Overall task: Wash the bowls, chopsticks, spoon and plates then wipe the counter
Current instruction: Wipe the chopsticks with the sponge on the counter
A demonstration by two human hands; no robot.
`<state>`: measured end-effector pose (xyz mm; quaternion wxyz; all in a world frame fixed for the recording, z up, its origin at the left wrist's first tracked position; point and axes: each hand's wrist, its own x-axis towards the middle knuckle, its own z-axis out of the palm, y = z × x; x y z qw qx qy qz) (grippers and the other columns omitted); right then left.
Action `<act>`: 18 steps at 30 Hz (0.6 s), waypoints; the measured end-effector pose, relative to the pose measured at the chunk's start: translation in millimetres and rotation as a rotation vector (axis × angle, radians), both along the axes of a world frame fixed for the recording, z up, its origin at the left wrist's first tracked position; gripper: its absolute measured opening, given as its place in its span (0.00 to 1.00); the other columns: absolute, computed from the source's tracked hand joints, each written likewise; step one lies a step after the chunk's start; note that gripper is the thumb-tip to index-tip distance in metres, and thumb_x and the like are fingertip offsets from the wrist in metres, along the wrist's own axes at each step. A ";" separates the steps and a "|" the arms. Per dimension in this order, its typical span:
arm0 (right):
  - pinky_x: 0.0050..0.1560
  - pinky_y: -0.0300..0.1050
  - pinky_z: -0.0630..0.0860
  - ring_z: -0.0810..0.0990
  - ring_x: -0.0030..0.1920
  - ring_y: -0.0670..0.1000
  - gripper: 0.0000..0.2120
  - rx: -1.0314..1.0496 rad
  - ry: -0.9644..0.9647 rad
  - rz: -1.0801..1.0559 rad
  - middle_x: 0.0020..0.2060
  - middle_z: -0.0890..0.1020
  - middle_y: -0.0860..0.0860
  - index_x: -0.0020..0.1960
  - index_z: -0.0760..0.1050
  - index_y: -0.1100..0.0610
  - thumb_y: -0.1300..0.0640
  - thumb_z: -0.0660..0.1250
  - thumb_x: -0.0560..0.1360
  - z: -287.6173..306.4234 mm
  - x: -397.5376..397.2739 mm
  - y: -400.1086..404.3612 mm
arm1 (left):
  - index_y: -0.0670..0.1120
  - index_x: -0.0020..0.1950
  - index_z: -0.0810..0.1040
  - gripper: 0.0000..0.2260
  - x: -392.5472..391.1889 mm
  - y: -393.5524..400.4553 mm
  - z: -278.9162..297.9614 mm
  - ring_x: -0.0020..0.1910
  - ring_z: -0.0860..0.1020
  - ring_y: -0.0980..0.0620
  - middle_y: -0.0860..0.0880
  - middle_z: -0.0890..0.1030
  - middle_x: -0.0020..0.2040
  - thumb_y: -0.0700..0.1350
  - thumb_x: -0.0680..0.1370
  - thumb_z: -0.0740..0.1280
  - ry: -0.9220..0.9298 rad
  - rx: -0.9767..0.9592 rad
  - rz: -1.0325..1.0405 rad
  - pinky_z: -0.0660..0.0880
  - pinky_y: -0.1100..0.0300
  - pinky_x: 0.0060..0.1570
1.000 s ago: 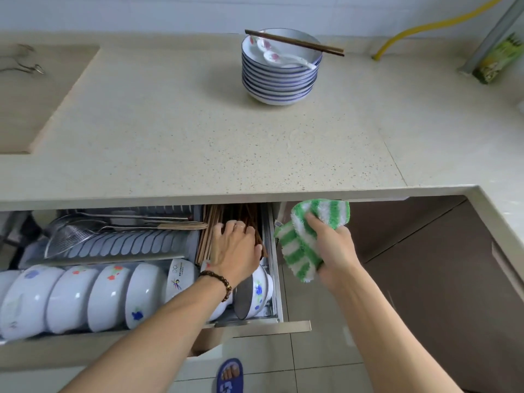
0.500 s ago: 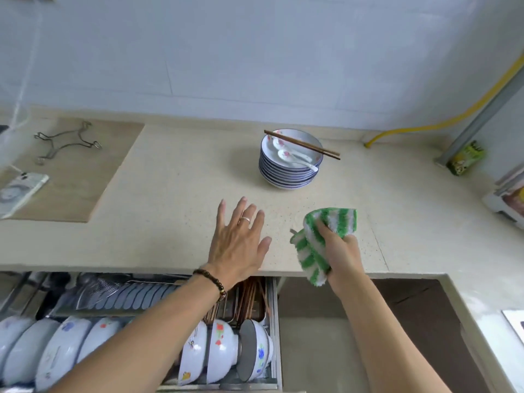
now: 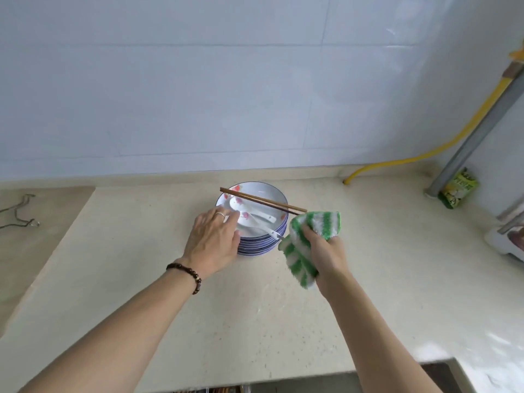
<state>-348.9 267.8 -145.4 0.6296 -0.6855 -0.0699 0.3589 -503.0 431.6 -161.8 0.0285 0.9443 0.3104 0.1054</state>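
The stack of plates (image 3: 262, 245) stands on the surface (image 3: 141, 279), chopsticks (image 3: 263, 200) lying across it left to right. The left hand (image 3: 214, 242) touches its near-left rim, fingers relaxed, nearer; beside it, right hand (image 3: 326, 251) grips the cloth (image 3: 309, 239).

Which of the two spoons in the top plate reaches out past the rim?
The nearer spoon: its handle tip pokes over the plate stack's rim toward the green striped cloth. The other spoon lies wholly inside.
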 end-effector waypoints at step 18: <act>0.47 0.67 0.75 0.81 0.43 0.69 0.12 0.202 0.082 0.040 0.42 0.86 0.62 0.45 0.80 0.61 0.56 0.63 0.83 -11.6 147.5 36.6 | 0.50 0.62 0.79 0.10 140.4 97.9 -18.9 0.69 0.68 0.49 0.49 0.77 0.62 0.45 0.83 0.63 0.429 0.037 -0.109 0.64 0.52 0.65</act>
